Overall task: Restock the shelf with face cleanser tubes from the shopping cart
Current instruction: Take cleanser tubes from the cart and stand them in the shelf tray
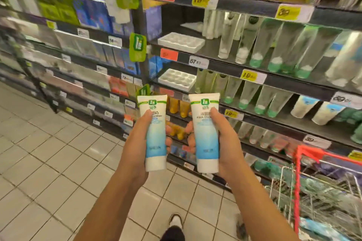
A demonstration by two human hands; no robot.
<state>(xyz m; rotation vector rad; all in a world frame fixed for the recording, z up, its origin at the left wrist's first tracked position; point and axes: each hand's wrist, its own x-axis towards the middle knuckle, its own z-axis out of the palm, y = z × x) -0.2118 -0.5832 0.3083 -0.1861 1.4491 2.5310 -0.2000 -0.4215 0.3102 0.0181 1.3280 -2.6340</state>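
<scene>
My left hand grips a white and blue face cleanser tube, cap end down. My right hand grips a second matching face cleanser tube, also cap down. Both tubes are held upright side by side in front of the shelf. Two empty white slotted trays sit at the shelf's left end, the upper tray and the lower tray. The shopping cart, with a red frame and wire basket, stands at the lower right and holds more packaged items.
Rows of green-capped and white tubes stand on the shelves to the right of the trays. Yellow price tags line the shelf edges. More shelving runs off to the left along a tiled floor. My shoe shows below.
</scene>
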